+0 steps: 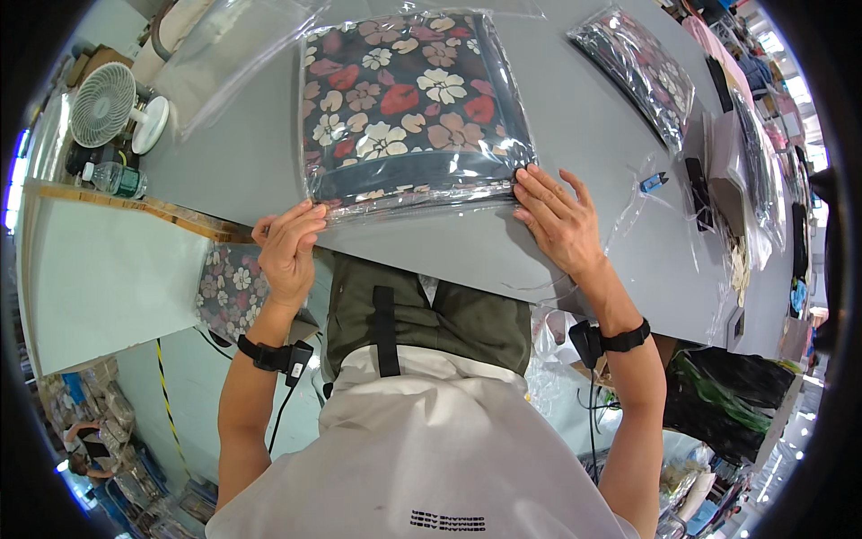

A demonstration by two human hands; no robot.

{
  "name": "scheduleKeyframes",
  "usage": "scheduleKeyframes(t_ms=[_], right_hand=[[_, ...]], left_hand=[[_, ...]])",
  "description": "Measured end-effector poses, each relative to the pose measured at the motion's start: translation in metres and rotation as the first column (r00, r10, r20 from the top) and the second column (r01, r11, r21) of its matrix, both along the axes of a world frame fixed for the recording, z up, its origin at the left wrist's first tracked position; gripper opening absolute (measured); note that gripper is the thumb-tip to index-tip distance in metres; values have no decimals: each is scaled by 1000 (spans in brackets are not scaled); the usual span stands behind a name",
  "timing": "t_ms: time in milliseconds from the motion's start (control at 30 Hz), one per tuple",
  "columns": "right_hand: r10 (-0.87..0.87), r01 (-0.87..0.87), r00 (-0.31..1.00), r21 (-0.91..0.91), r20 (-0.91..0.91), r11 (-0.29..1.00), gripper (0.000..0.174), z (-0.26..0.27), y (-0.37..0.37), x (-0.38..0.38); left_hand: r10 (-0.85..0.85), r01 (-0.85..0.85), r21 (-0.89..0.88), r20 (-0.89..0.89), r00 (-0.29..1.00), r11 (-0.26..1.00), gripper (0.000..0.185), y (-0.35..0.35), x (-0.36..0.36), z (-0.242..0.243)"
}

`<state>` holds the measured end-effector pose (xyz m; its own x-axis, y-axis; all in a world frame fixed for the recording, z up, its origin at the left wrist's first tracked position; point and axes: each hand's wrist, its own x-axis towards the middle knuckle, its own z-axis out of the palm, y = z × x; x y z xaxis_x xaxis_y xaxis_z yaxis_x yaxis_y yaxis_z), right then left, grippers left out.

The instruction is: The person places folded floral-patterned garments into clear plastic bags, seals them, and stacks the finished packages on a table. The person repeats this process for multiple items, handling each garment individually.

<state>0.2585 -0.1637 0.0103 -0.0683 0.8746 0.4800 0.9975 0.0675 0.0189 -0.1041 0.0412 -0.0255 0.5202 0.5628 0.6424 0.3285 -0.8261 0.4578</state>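
Note:
A clear plastic bag (421, 199) lies flat on the grey table in front of me. Inside it is a folded dark fabric item (404, 101) printed with red, pink and cream flowers. My left hand (289, 252) has its gathered fingertips at the bag's near left corner; whether they pinch the film is unclear. At the near right corner, my right hand (562, 219) rests its extended fingers on the bag's edge, with the thumb lower down by the table. Glare on the film hides parts of the print.
Another bagged floral item (640, 74) lies at the upper right. Near it are a small blue cutter (653, 182) and stacked packages (731, 162). A white fan (108, 108), a plastic bottle (118, 180) and loose clear film (236, 57) are at left. More floral fabric (232, 286) sits below the table edge.

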Motion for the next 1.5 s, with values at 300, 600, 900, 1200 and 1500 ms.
scheduleKeyframes(t_ms=[300, 600, 900, 1200, 1500], right_hand=[[-50, 53, 911, -3, -410, 999, 18, 14, 17, -9], [-330, 372, 606, -109, -724, 922, 40, 2, 24, -12], [-454, 33, 229, -460, -861, 888, 40, 8, 26, 40], [-255, 195, 308, -201, -917, 960, 44, 8, 26, 50], [-521, 201, 235, -483, -820, 852, 80, 24, 74, 11]], left_hand=[[189, -185, -71, 46, 981, 980, 9, 2, 13, 4], [414, -293, -570, 93, 905, 768, 34, 6, 25, 27], [19, -127, -778, -146, 989, 615, 31, 55, 8, 40], [-73, -106, -804, -182, 980, 585, 26, 65, 4, 46], [-112, 79, -943, 45, 993, 322, 32, 61, 10, 50]])
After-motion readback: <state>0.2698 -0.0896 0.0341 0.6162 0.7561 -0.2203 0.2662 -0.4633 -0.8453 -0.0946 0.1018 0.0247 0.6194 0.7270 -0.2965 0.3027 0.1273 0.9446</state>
